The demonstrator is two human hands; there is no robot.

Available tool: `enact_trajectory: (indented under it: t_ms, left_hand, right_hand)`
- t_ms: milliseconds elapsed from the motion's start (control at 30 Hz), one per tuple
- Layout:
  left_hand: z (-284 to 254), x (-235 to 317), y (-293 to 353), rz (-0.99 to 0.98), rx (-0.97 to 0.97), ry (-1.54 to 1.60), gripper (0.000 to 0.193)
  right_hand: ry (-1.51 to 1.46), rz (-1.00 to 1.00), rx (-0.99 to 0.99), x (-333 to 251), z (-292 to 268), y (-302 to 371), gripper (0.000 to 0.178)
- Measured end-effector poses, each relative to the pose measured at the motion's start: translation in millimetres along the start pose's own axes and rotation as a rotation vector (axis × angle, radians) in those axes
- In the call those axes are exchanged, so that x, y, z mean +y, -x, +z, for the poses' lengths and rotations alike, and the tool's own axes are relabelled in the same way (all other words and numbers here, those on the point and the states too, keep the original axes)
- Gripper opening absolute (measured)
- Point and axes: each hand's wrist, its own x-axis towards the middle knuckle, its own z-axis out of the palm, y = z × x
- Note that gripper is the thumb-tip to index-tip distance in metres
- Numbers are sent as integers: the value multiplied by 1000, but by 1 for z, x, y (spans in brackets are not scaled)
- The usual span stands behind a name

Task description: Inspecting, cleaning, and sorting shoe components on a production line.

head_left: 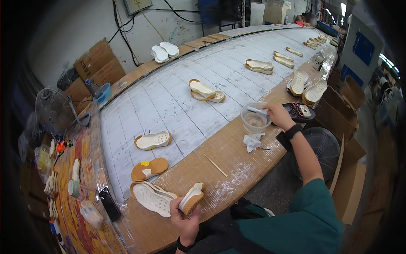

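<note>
- Your left hand (186,220) was closed around a white-and-tan shoe sole (191,197), gripping it on edge at the near rim of the table (228,156). The grip looked to sit on the lower end only, so a slip could have dropped the sole off the table edge into your lap.
- Just beside that hand lay a white perforated sole (152,197), partly over the table's rim. A nudge from your wrist could have tipped it off.
- A thin wooden stick (216,165) lay loose on the wrapped tabletop between your two hands. A sweeping forearm could have rolled it away.
- A crumpled wipe (253,141) sat near the clear plastic cup (255,117). It could have stuck to any wet sole set down there.
- Your right hand (279,115) was pinching a small brush (258,111) over the cup, arm stretched well out. With your reach that long, a knock could have upset the cup and spread its contents across the table.
- A dark tray (301,111) lay touching or just behind that hand. I could not tell whether it was clear of your knuckles.
- Farther off, paired soles (206,90) rode the white belt (177,101), well apart from your hands. Drips carried from the brush seemed the only threat to them.
</note>
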Motion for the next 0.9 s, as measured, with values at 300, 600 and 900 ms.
enact_trajectory:
  t_ms: [300,600,900]
  left_hand:
    - [4,1,2,13,-66,-20,60]
    - [9,11,3,-34,-89,122,68]
    - [5,14,10,48,-360,38,71]
  right_hand:
    - [492,169,-169,18,1,-18,17]
    - [110,172,-88,17,-44,-13,15]
    - [-461,-176,-304,-82,-47,23,22]
